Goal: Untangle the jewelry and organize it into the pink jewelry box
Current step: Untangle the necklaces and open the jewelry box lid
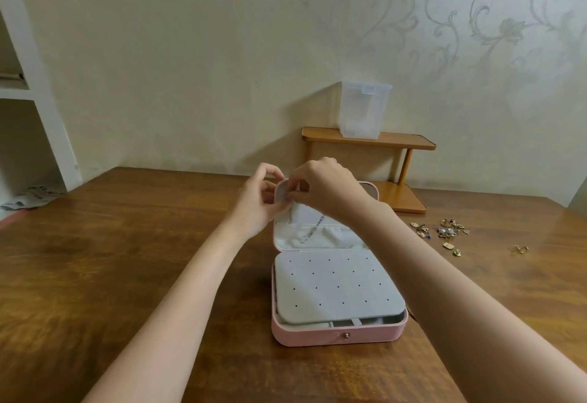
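Note:
The pink jewelry box (336,337) stands open on the wooden table, its lid upright. A grey perforated earring panel (336,288) lies over the base. At the lid's top left corner my left hand (259,199) pinches a small grey flap (282,191). My right hand (324,185) pinches the top of a thin necklace chain (313,228) right beside that flap. The chain hangs down the lid's grey lining into the pocket (317,239). A pile of gold jewelry (444,231) lies on the table to the right of the box.
A small wooden two-tier shelf (368,140) stands behind the box against the wall, with a clear plastic container (363,110) on top. A single gold piece (520,248) lies apart at the far right. White shelving (28,85) is at the left.

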Tool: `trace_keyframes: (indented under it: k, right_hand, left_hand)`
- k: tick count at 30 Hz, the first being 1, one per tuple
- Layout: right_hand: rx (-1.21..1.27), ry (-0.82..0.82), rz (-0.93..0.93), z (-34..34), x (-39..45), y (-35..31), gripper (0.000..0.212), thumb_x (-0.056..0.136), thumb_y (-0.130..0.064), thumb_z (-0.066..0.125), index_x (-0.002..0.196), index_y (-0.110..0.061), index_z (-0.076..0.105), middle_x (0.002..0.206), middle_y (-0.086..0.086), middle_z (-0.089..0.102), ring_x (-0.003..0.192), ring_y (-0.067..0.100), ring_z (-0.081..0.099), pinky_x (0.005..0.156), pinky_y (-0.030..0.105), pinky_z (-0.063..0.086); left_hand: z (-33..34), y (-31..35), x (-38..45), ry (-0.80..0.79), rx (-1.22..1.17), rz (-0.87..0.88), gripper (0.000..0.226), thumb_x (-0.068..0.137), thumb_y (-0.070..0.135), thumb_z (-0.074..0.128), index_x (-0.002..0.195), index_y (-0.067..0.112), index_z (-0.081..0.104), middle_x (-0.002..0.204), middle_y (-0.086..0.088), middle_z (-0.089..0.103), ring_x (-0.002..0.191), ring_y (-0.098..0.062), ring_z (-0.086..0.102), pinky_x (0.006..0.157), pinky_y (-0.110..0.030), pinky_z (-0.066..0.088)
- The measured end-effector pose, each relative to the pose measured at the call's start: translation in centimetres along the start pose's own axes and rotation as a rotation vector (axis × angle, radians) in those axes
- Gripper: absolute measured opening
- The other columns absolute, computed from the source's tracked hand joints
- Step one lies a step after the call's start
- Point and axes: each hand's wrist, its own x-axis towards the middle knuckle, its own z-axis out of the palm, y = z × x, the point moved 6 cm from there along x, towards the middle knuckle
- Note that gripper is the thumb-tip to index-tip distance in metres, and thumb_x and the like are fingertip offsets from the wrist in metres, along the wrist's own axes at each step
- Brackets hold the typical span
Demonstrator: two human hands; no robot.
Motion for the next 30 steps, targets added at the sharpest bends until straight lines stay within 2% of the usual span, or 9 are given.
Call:
trace_keyframes:
  k: [3,7,11,15,17,20,23,26,30]
  right_hand:
    - [-0.026,0.014,0.001,0.2,-0.1,0.0,0.022,0.093,-0.027,0.054,0.108,-0.022,0.068,0.100,0.006,0.065,0.100,0.032,0.050,0.066,0.030,0.037]
    - [-0.005,0.057,-0.049,-0.3,-0.1,-0.4,0.022,0.093,-0.028,0.054,0.105,-0.017,0.070,0.094,0.006,0.068,0.092,0.027,0.058,0.073,0.026,0.031]
    - [-0.021,0.065,-0.076,-0.6,-0.3,-0.7,0.020,0.094,-0.028,0.053,0.105,-0.024,0.070,0.092,0.002,0.068,0.089,0.024,0.059,0.075,0.026,0.029]
    - [-0.043,0.061,-0.108,-0.6,-0.5,-0.9,0.020,0.095,-0.026,0.052,0.107,-0.027,0.068,0.089,-0.003,0.063,0.087,0.023,0.056,0.073,0.026,0.029]
    - [-0.056,0.050,-0.100,-0.6,-0.8,-0.4,0.018,0.095,-0.026,0.052,0.105,-0.023,0.067,0.085,-0.004,0.057,0.088,0.023,0.054,0.069,0.028,0.036]
    - [-0.054,0.081,-0.036,-1.5,-1.1,1.4,0.013,0.091,-0.026,0.058,0.098,-0.018,0.067,0.089,-0.001,0.065,0.086,0.020,0.059,0.068,0.031,0.049]
    - [0.036,0.158,0.017,-2.3,-1.3,2.0,0.016,0.088,-0.031,0.063,0.094,-0.017,0.068,0.082,-0.003,0.060,0.079,0.017,0.056,0.064,0.027,0.041]
    - [0.062,0.189,0.063,-1.7,-1.4,1.6,0.017,0.089,-0.031,0.061,0.096,-0.017,0.068,0.083,-0.002,0.058,0.081,0.018,0.053,0.063,0.025,0.033]
    - [0.055,0.228,0.100,-1.0,-1.4,1.2,0.019,0.090,-0.030,0.058,0.099,-0.016,0.066,0.093,0.005,0.064,0.091,0.024,0.057,0.066,0.029,0.039]
  left_hand:
    - [-0.1,0.1,0.5,-0.055,0.082,-0.003,0.037,0.082,0.004,0.068,0.091,0.032,0.046,0.092,-0.002,0.064,0.091,-0.021,0.061,0.079,-0.035,0.052]
    - [-0.6,0.3,0.7,-0.079,0.096,-0.029,0.034,0.083,0.006,0.068,0.092,0.032,0.048,0.099,-0.002,0.064,0.102,-0.021,0.062,0.090,-0.039,0.051]
    - [-0.7,0.1,0.9,-0.074,0.118,-0.029,0.029,0.082,0.007,0.069,0.095,0.027,0.050,0.091,-0.001,0.066,0.095,-0.022,0.064,0.089,-0.041,0.052]
    - [-0.6,0.3,1.0,-0.024,0.211,0.008,0.029,0.081,0.008,0.070,0.099,0.018,0.051,0.086,0.004,0.064,0.091,-0.022,0.064,0.084,-0.038,0.053]
    - [-0.6,0.2,1.0,0.010,0.211,0.003,0.029,0.080,0.006,0.071,0.096,0.020,0.050,0.091,0.003,0.064,0.093,-0.021,0.063,0.084,-0.036,0.054]
    - [-0.4,0.2,0.9,0.018,0.205,-0.018,0.031,0.080,0.001,0.069,0.097,0.018,0.050,0.099,-0.002,0.065,0.097,-0.021,0.062,0.086,-0.036,0.053]
    - [0.1,0.8,1.0,-0.034,0.224,-0.010,0.034,0.079,-0.001,0.069,0.101,0.018,0.051,0.092,0.006,0.063,0.096,-0.023,0.061,0.086,-0.043,0.053]
    - [0.5,0.9,0.9,-0.089,0.212,-0.026,0.040,0.075,-0.003,0.072,0.104,0.017,0.052,0.095,0.007,0.061,0.098,-0.024,0.060,0.087,-0.044,0.052]
    - [0.2,0.8,0.8,-0.080,0.163,-0.017,0.033,0.078,0.012,0.074,0.108,0.016,0.059,0.099,0.005,0.065,0.100,-0.016,0.061,0.090,-0.035,0.051]
